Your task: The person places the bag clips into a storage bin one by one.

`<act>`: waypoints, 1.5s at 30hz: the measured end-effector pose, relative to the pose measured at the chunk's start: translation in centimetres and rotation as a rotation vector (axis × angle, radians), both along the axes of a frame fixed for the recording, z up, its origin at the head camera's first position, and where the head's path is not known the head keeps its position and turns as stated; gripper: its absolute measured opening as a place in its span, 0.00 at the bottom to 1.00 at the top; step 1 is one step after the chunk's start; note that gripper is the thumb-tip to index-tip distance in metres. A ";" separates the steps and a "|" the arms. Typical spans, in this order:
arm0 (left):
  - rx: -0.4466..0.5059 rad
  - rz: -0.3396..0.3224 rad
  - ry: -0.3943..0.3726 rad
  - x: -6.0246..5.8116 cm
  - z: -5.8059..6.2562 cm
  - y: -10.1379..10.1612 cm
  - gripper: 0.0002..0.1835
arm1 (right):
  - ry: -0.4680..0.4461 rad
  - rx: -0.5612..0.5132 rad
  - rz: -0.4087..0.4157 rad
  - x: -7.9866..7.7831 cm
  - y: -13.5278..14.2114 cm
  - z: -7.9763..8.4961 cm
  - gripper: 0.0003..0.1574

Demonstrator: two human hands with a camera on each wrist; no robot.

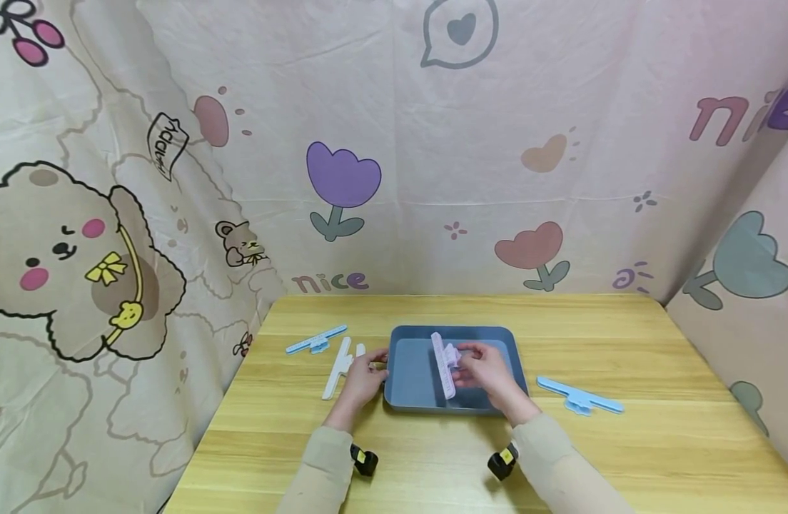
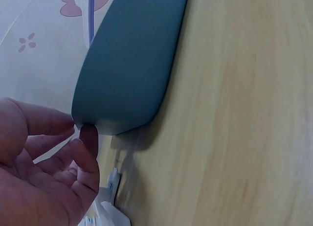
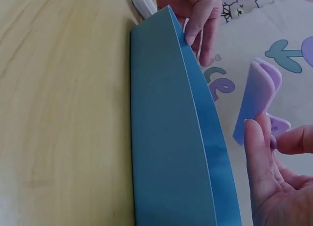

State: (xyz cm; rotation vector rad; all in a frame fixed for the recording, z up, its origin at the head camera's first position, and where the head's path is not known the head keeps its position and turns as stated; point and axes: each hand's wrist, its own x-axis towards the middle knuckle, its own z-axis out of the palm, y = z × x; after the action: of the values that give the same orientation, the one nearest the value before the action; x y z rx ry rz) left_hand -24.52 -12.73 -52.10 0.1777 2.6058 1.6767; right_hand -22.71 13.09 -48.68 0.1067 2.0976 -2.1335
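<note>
A grey-blue rectangular tray (image 1: 408,375) lies on the table between both hands. My left hand (image 1: 363,382) pinches its left rim between thumb and fingers; in the left wrist view the fingertips meet the tray's corner (image 2: 112,89). In my right hand (image 1: 490,375) is a light purple long-bar sealing clip (image 1: 442,368), pinched by its handle and held over the tray. The right wrist view shows the clip (image 3: 259,91) above the rim, thumb and fingers on its handle. Left of the left hand lies a white clip (image 1: 335,371); another white bar (image 1: 360,350) is partly hidden behind that hand.
A blue clip (image 1: 317,340) lies at the table's back left. Another blue clip (image 1: 580,396) rests to the right of the tray. Printed cloth (image 1: 445,164) hangs behind the wooden table (image 1: 432,457) and along both sides.
</note>
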 end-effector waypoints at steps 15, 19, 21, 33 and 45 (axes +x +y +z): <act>0.020 -0.031 -0.022 0.0 0.4 0.2 0.22 | -0.053 -0.025 0.079 -1.1 -2.0 -0.4 0.28; 0.045 -0.026 -0.038 0.0 0.3 0.3 0.22 | -0.057 -0.018 0.091 -1.4 -2.5 -0.6 0.28; 0.056 -0.019 -0.045 0.0 0.3 0.3 0.22 | -0.056 -0.007 0.096 -1.5 -2.8 -0.8 0.28; 0.046 0.013 -0.059 -0.2 0.2 0.4 0.22 | -0.071 0.018 0.121 -1.8 -4.6 -1.7 0.26; 0.063 0.015 -0.070 -0.2 0.2 0.2 0.23 | -0.065 0.067 0.142 -1.8 -5.9 -2.5 0.25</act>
State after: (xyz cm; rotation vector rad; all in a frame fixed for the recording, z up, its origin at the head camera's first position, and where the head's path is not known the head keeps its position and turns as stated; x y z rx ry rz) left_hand -24.70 -12.50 -51.90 0.0997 2.5132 1.7377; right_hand -24.51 7.15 -51.20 0.0331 2.0744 -1.9540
